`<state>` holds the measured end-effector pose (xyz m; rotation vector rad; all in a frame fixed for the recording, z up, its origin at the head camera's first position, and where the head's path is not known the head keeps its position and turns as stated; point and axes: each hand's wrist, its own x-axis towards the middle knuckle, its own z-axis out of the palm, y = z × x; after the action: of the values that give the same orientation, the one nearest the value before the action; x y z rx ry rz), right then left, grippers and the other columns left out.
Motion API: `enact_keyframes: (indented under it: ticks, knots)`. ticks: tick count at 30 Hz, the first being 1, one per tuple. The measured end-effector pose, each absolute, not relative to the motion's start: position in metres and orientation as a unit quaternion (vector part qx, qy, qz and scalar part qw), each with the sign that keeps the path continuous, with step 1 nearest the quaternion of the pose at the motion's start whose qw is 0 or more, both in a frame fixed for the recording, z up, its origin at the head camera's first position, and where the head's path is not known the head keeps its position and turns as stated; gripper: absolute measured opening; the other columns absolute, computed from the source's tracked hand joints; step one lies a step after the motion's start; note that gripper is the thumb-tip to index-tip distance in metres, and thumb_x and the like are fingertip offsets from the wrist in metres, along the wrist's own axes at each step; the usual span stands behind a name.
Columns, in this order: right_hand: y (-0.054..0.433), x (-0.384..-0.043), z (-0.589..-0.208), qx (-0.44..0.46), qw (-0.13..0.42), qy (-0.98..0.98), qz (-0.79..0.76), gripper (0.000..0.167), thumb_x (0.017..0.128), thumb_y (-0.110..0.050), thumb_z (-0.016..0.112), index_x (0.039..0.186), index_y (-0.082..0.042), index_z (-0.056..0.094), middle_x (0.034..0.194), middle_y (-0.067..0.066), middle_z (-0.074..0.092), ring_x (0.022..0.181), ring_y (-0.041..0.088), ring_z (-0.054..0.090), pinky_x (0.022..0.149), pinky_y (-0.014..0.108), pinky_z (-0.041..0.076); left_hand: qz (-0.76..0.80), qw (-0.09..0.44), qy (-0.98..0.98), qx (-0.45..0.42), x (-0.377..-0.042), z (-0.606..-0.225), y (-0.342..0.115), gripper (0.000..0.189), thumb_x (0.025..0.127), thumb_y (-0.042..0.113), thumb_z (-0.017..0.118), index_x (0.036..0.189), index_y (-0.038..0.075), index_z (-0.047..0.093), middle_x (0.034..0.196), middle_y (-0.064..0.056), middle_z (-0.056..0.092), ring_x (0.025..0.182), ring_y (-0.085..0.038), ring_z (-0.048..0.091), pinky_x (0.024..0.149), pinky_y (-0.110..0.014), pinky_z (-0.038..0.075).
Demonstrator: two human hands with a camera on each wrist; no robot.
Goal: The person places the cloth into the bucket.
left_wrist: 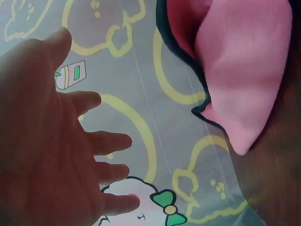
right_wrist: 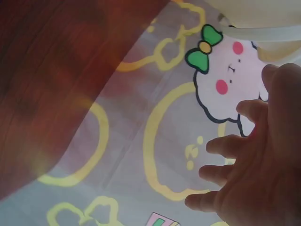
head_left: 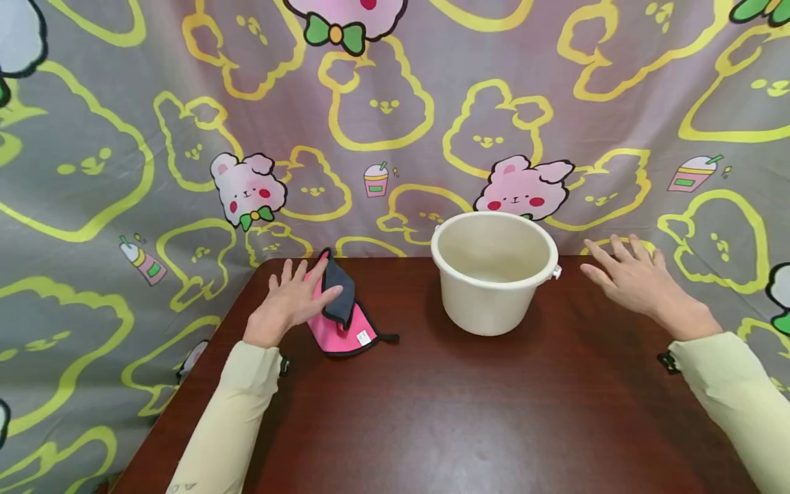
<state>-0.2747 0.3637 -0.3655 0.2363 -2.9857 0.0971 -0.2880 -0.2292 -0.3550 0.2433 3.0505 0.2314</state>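
A pink cloth point(head_left: 336, 333) with black edging, a dark grey side and a small white label lies crumpled at the back left of the table. My left hand point(head_left: 290, 302) hovers over its left part, fingers spread and holding nothing. In the left wrist view the pink cloth point(left_wrist: 249, 61) stands up in a fold, apart from the fingers. A cream plastic bucket point(head_left: 484, 302) stands upright at the back, right of the middle, and its inside shows bare. To its right, my right hand point(head_left: 636, 281) is held with fingers spread and nothing in it. The bucket's rim point(right_wrist: 268, 34) shows above that hand's thumb.
The dark brown wooden table point(head_left: 432, 412) reaches back to a grey curtain point(head_left: 395, 171) printed with yellow outlines and pink bunnies. This curtain also hangs along the left side. A white knob point(head_left: 557, 272) sticks out from the bucket's right side.
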Motion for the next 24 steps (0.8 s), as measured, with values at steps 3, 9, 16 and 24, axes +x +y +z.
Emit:
enact_keyframes:
  ticks: [3, 9, 16, 24]
  knots:
    - [0.36, -0.276, -0.367, 0.08, 0.086, -0.992, 0.051, 0.068, 0.103, -0.056, 0.027, 0.156, -0.015, 0.021, 0.15, 0.039, 0.022, 0.139, 0.062, 0.01, 0.102, 0.079, 0.01, 0.091, 0.044, 0.992, 0.081, -0.288, -0.358, -0.226, 0.087, 0.092, 0.074, 0.035, 0.159, 0.024, 0.01, 0.162, -0.026, 0.011, 0.148, -0.052, -0.005, 0.114, -0.073, 0.002]
    - [0.353, -0.277, -0.367, 0.122, 0.145, -0.975, 0.113, 0.063, 0.105, -0.042, 0.035, 0.152, -0.001, 0.028, 0.145, 0.042, 0.031, 0.133, 0.06, 0.026, 0.107, 0.07, 0.019, 0.112, 0.047, 0.99, 0.075, -0.287, -0.364, -0.222, 0.086, 0.093, 0.07, 0.037, 0.159, 0.023, 0.011, 0.161, -0.027, 0.012, 0.148, -0.052, -0.004, 0.114, -0.072, 0.003]
    - [0.338, -0.268, -0.358, 0.155, 0.138, -0.944, 0.258, 0.066, 0.105, -0.035, 0.042, 0.157, -0.005, 0.015, 0.156, 0.031, 0.025, 0.14, 0.054, 0.027, 0.109, 0.069, 0.023, 0.124, 0.051, 0.988, 0.082, -0.284, -0.376, -0.214, 0.083, 0.096, 0.065, 0.038, 0.159, 0.019, 0.013, 0.162, -0.026, 0.013, 0.148, -0.052, 0.002, 0.114, -0.072, 0.01]
    - [0.32, -0.256, -0.356, 0.128, 0.15, -0.937, 0.289, 0.063, 0.105, -0.035, 0.04, 0.157, -0.005, 0.017, 0.144, 0.033, 0.039, 0.127, 0.052, 0.039, 0.1, 0.07, 0.03, 0.147, 0.053, 0.985, 0.077, -0.283, -0.388, -0.206, 0.082, 0.096, 0.064, 0.039, 0.159, 0.02, 0.011, 0.162, -0.026, 0.012, 0.148, -0.053, 0.006, 0.113, -0.072, 0.014]
